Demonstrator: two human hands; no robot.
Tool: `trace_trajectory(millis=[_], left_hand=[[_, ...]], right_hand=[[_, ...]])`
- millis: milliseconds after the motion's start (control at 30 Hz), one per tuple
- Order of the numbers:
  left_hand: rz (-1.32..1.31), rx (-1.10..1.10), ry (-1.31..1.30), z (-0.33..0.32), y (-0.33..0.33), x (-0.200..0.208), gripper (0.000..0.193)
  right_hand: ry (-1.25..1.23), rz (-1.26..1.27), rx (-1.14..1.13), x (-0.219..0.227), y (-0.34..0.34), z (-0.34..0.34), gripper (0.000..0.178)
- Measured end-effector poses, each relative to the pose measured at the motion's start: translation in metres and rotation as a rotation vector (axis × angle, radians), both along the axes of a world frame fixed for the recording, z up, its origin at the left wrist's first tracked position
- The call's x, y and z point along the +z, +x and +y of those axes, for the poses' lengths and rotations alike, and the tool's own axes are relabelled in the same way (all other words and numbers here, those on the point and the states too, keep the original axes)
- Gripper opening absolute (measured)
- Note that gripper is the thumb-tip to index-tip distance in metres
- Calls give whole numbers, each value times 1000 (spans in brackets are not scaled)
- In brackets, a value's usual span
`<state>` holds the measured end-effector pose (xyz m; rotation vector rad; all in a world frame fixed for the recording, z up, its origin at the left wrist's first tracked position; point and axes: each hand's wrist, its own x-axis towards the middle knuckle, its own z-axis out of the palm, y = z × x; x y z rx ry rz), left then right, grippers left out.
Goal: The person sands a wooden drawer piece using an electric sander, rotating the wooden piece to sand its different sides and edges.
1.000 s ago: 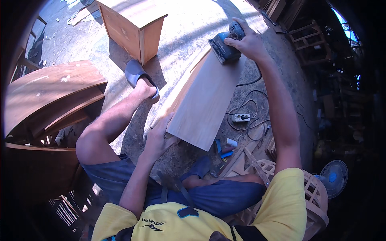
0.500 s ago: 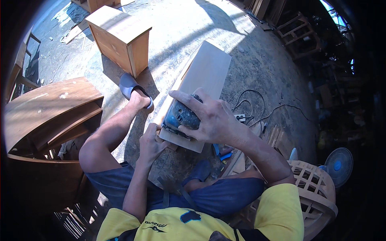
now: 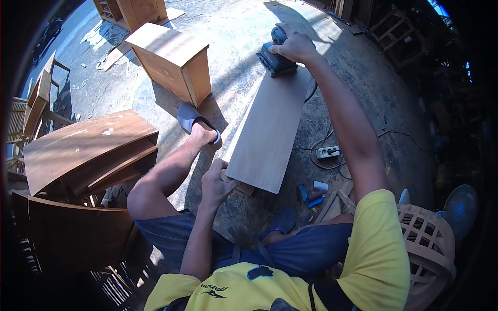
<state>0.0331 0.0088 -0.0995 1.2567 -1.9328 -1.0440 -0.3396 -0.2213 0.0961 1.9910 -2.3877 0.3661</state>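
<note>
Concrete floor [image 3: 228, 31] is stretching beneath a brown shelf unit [image 3: 83, 142] and, to its right, a wooden cabinet [image 3: 174, 67]. The left hand [image 3: 213, 185] is gripping the near-left corner of a pale board [image 3: 270, 132]; a sander [image 3: 278, 65] is sitting on the board's far end, the right hand [image 3: 299, 47] holding it.

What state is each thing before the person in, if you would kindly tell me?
Pale flat wooden board: broad face up, left grip at its near corner.
Blue-and-black handheld power sander: in the right grip, at the board's far end; running or not, unclear.
White rectangular power strip: a plug inserted.
Round grey fan: spinning or still, unclear.
</note>
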Motion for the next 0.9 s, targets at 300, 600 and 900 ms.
trace_trajectory(millis=[300,600,900], left_hand=[[174,4,63,2,-4,7,49],[-14,8,12,1,7,11,48],[-7,-48,-5,2,-20,1,46]], right_hand=[[146,-192,589,15,171,233,94],[-20,-99,259,4,83,118,93],[88,-74,-277,18,-36,18,99]])
